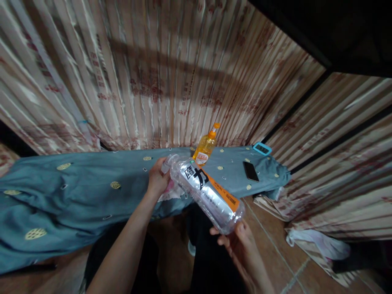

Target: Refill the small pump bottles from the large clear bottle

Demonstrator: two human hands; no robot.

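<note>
The blue patterned cloth (pixel 76 192) covers a low tabletop running from nine o'clock to two o'clock. Over its front edge, a large clear bottle (pixel 206 192) with an orange label lies tilted between both hands. The left hand (pixel 157 179) has its fingers closed round the neck end at eleven o'clock, and the right hand (pixel 241 241) cups the base at five o'clock, fingers curled under it. If either grip slackens, I judge the smooth bottle could slide to the floor, or swing into the orange drink bottle (pixel 206 148) standing just behind. A dark phone (pixel 250 171) lies at two o'clock.
</note>
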